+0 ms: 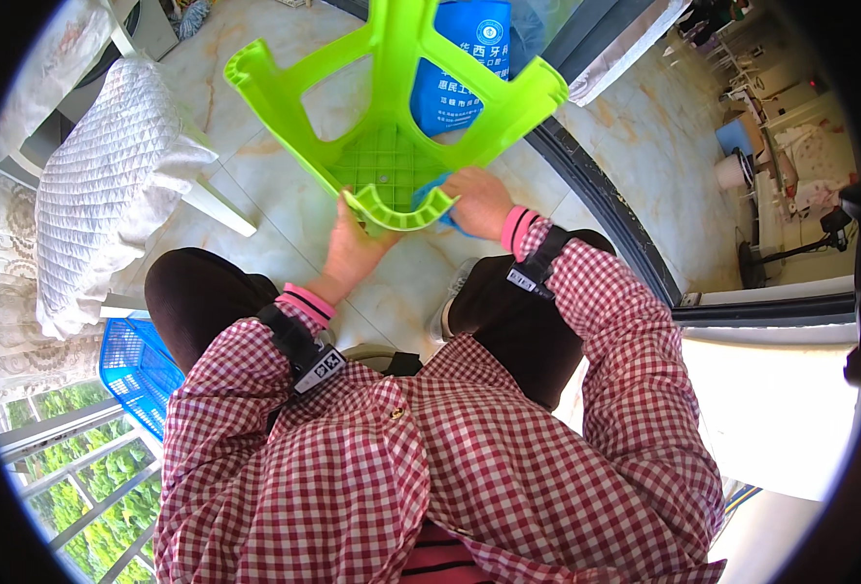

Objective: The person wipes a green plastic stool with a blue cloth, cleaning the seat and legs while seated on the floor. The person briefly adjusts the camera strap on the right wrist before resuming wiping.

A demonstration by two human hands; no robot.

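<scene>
A bright green plastic stool [402,69] is tipped over in front of me, its hollow ribbed underside and legs facing me. My left hand [354,244] grips the nearest leg end from the left, the thumb on its rim. On the right side of that same leg, my right hand [480,204] presses a bunched blue cloth [430,191] against the green plastic. Most of the cloth is hidden behind the leg and under my right fingers.
A blue bag [449,80] bearing writing stands behind the stool. At left is a seat with a white quilted cover [109,175], and below it a blue plastic basket [135,365]. A dark sliding-door track [598,197] crosses the marbled tile floor [277,190] on the right.
</scene>
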